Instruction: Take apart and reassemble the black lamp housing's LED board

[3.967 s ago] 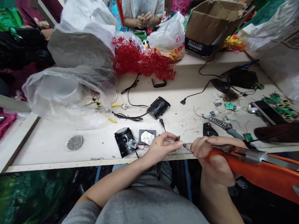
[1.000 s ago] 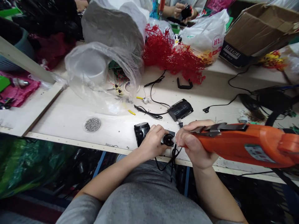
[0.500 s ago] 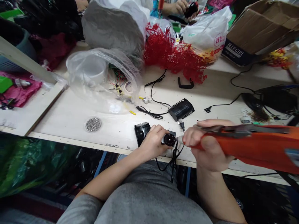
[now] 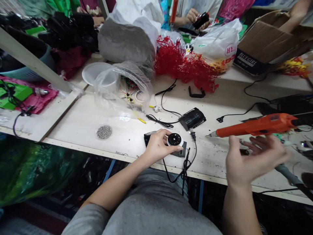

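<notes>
My left hand (image 4: 158, 144) is closed around a round white-rimmed part with a black face (image 4: 174, 139). Beneath that part is a flat black housing (image 4: 181, 152), partly covered by my fingers. A black cord with a plug (image 4: 193, 133) runs beside it and loops down over the table edge. My right hand (image 4: 254, 160) is open, fingers spread and somewhat blurred. Just beyond the fingers is an orange electric screwdriver (image 4: 254, 126), its bit pointing left; I cannot tell whether it touches the table.
A round dish of small metal screws (image 4: 104, 131) sits to the left. Behind are a black casing (image 4: 193, 119), a black bracket (image 4: 196, 92), red plastic netting (image 4: 181, 62) and a clear bag (image 4: 107, 94). A co-worker's hand (image 4: 193, 16) holds a dark object across the table.
My right hand has let go of the orange screwdriver and opened. The screwdriver's bit has moved away from the round part, whose black face is now tilted upward in my left hand.
</notes>
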A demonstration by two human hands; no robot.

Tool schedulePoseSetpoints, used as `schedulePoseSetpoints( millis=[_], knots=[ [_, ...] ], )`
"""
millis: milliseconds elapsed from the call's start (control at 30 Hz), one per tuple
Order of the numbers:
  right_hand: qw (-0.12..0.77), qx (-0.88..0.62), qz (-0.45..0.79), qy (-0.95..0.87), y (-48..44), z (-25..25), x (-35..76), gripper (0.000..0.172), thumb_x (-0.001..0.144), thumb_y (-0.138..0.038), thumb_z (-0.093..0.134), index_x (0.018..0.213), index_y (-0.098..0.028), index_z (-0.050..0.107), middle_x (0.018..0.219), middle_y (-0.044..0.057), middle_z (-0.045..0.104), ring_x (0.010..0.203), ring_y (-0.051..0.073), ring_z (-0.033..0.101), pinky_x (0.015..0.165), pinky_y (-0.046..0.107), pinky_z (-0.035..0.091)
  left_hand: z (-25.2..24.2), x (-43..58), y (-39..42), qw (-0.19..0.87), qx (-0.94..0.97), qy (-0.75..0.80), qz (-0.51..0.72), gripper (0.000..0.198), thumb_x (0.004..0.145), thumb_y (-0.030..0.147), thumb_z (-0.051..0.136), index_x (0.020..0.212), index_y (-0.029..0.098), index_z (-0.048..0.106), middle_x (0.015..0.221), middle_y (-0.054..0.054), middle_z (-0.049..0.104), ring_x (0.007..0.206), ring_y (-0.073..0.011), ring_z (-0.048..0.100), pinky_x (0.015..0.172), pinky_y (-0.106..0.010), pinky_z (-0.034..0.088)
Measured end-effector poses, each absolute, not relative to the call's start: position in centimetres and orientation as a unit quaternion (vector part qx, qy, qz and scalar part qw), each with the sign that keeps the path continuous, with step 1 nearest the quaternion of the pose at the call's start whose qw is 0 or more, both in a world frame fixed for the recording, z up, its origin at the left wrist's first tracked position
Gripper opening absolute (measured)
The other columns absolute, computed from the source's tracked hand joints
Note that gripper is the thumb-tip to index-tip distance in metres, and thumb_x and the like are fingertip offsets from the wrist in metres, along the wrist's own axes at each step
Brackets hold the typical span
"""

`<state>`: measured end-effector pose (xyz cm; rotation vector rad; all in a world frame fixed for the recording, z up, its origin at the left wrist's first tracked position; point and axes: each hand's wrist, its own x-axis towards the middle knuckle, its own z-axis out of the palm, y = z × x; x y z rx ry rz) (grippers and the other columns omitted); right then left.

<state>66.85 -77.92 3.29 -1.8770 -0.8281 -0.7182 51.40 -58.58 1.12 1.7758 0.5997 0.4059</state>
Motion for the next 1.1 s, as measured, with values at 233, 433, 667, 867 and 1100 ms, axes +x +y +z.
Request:
schedulePoseSetpoints(
  millis=[233, 433, 667, 867, 1100],
  knots=[
    [0.336, -0.697, -0.242, -0.585, -74.5, 0.7, 59.8, 0.041, 0.088, -0.007, 0.068, 0.125, -0.024, 0.059, 0.094, 0.007, 0.07, 0.083, 0.02, 0.068, 0.07, 0.033, 0.059, 1.3, 50.9, -58.3, 0.64, 0.707, 0.281, 0.106, 0.047, 0.057, 0.048, 0.09, 0.085, 0.017, 0.068, 0.067, 0.001, 0.067, 0.055, -0.0133, 0.059, 0.053, -0.025, 0.046],
    [0.318, -0.645, -0.254, -0.647, -73.1, 0.9, 60.9, 0.03, 0.09, -0.002, 0.058, 0.116, -0.016, 0.062, 0.096, 0.012, 0.072, 0.088, 0.022, 0.069, 0.075, 0.034, 0.061, 1.4, 49.5, -57.6, 0.756, 0.603, 0.231, 0.104, 0.047, 0.067, 0.038, 0.085, 0.105, 0.016, 0.07, 0.084, -0.004, 0.072, 0.069, -0.0146, 0.065, 0.068, -0.028, 0.055],
    [0.33, -0.685, -0.273, -0.59, -71.9, 0.6, 61.2, 0.023, 0.089, -0.002, 0.061, 0.104, -0.019, 0.06, 0.087, 0.007, 0.07, 0.078, 0.018, 0.067, 0.07, 0.03, 0.057, 1.0, 47.4, -58.1, 0.555, 0.745, 0.217, 0.3, 0.041, 0.089, 0.034, 0.068, 0.126, 0.017, 0.059, 0.111, -0.011, 0.066, 0.091, -0.0179, 0.067, 0.08, -0.033, 0.058],
    [0.469, -0.741, -0.15, -0.456, -71.4, -0.2, 60.5, 0.009, 0.093, -0.016, 0.061, 0.088, -0.023, 0.06, 0.079, 0.002, 0.066, 0.076, 0.018, 0.067, 0.069, 0.033, 0.056, -0.8, 43.8, -60.9, 0.22, 0.868, 0.253, 0.366, 0.049, 0.085, 0.046, 0.073, 0.122, 0.016, 0.059, 0.113, -0.015, 0.059, 0.108, -0.0304, 0.059, 0.095, -0.048, 0.053],
    [0.62, -0.705, 0.104, -0.328, -70.2, -0.3, 58.9, 0.01, 0.082, -0.031, 0.068, 0.081, -0.022, 0.063, 0.078, 0.001, 0.07, 0.069, 0.017, 0.068, 0.064, 0.032, 0.059, -3.0, 42.7, -60.2, 0.368, 0.847, 0.24, 0.3, 0.044, 0.09, 0.035, 0.065, 0.129, 0.018, 0.053, 0.123, -0.014, 0.057, 0.118, -0.027, 0.058, 0.1, -0.046, 0.053]
  ],
)
